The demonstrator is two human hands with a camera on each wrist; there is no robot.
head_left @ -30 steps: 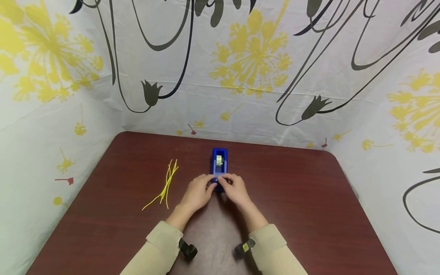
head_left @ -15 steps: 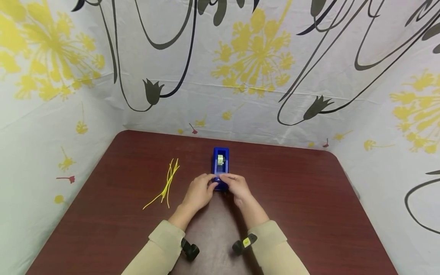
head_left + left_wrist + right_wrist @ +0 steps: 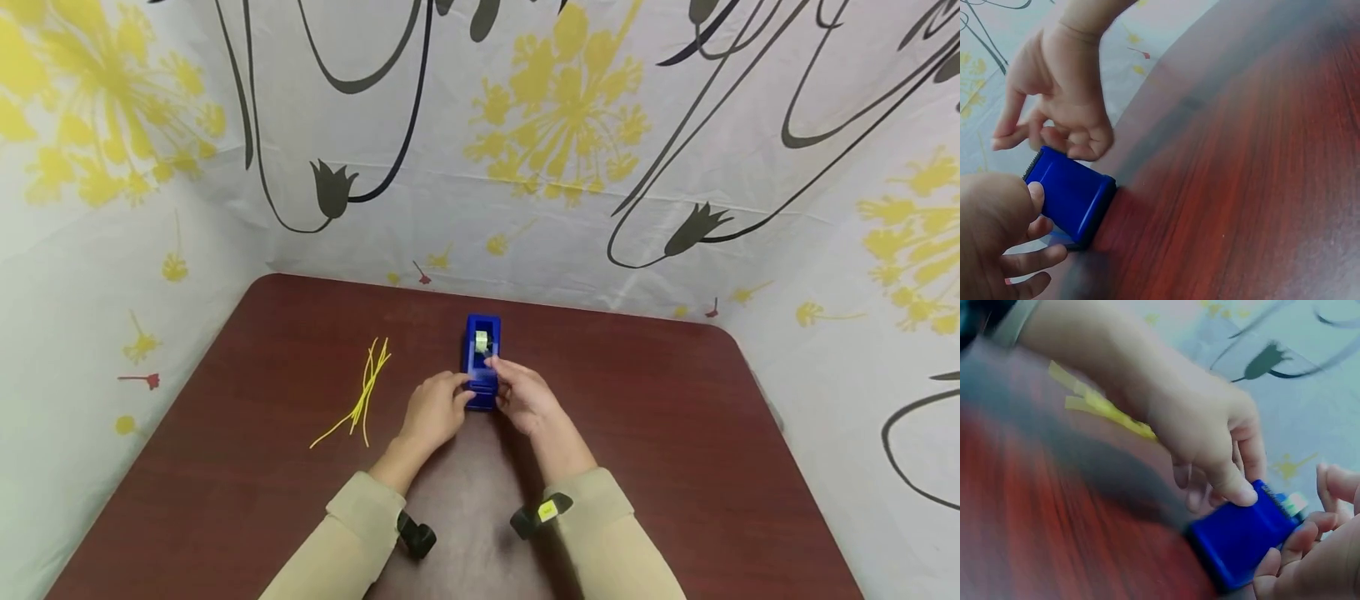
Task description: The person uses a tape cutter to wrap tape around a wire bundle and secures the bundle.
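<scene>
A blue tape dispenser point(image 3: 482, 385) with a pale tape roll point(image 3: 482, 341) in its well stands near the table's middle. My left hand point(image 3: 435, 408) grips its left side near the front, thumb on the sloping front face, as the right wrist view shows. My right hand point(image 3: 528, 400) is at the dispenser's right, thumb and index fingertips close together just in front of the roll. In the left wrist view this right hand point(image 3: 1063, 94) hovers beyond the toothed cutter, its other fingers curled. I cannot tell whether a strip of clear tape is between those fingertips.
Several thin yellow strands point(image 3: 363, 398) lie crossed on the dark red table point(image 3: 637, 417), left of my left hand. A white patterned cloth point(image 3: 450, 208) hangs along the table's back and sides.
My right hand has moved from the dispenser's front end back toward the roll, uncovering the front face. The left hand keeps its grip. The view has tilted slightly.
</scene>
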